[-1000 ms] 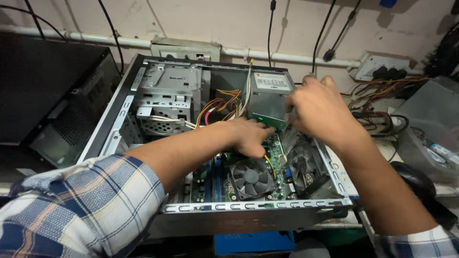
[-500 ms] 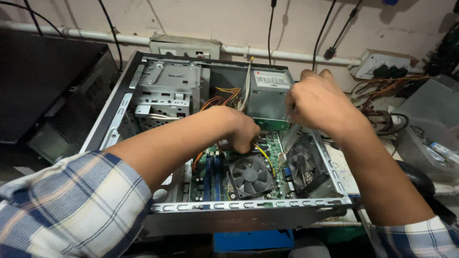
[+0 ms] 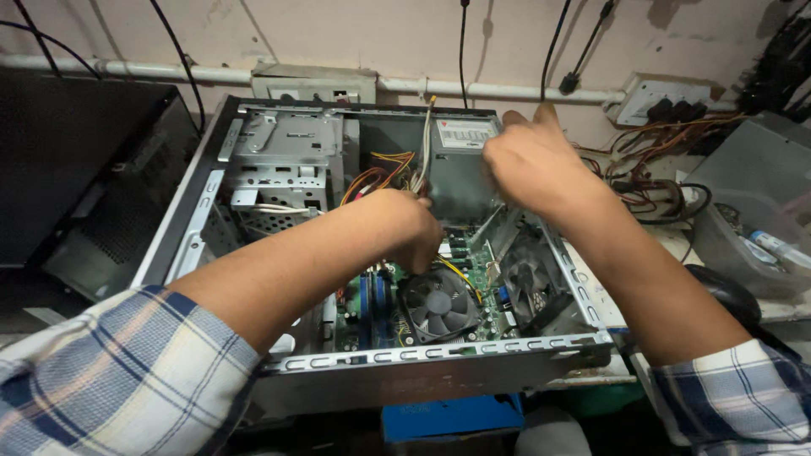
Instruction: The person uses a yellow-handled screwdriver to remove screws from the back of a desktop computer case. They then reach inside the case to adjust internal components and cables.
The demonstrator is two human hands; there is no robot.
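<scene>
Head view: opened desktop computer case (image 3: 211,203) lying on its side with side panel off, left hand (image 3: 410,228) curled shut low inside it over the green motherboard (image 3: 363,308), just behind the round black CPU cooler fan (image 3: 438,302), whatever it pinches hidden under the knuckles. Right hand (image 3: 528,160) clenched up against the grey power supply (image 3: 460,160) at the case's far right corner, grip contents impossible to tell. Orange and yellow wire bundle (image 3: 380,173) running loose between drive cage (image 3: 283,160) and power supply, boards and fans seated inside, so seemingly mid-job.
</scene>
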